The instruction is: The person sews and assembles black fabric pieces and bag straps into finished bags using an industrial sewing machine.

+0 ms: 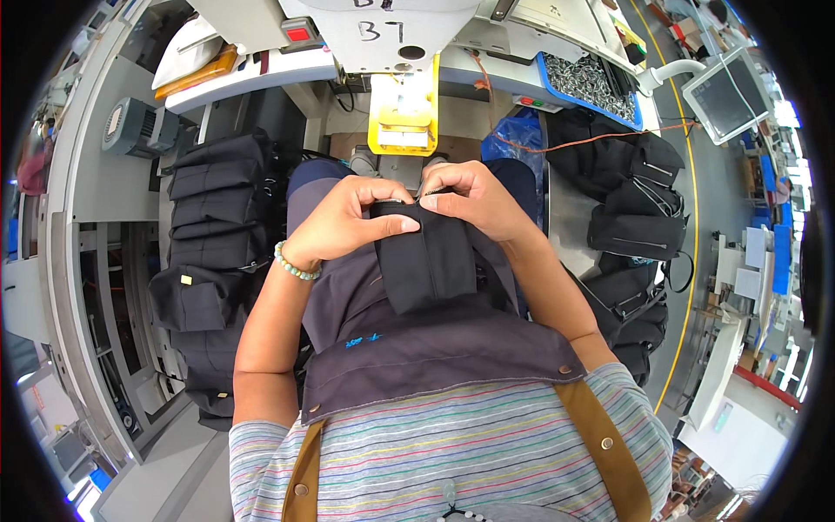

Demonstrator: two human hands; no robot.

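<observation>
The left hand and right hand, nearly meeting, are pinching the far edge of a black, boxy fabric bag, apparently keeping it taut.

One head-worn fisheye looks steeply down at the nearby hands.

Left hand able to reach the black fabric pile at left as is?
Likely, once freed: the left hand pinches the black pouch over the lap, but nothing visible seems to block the way to the black fabric pile.
</observation>
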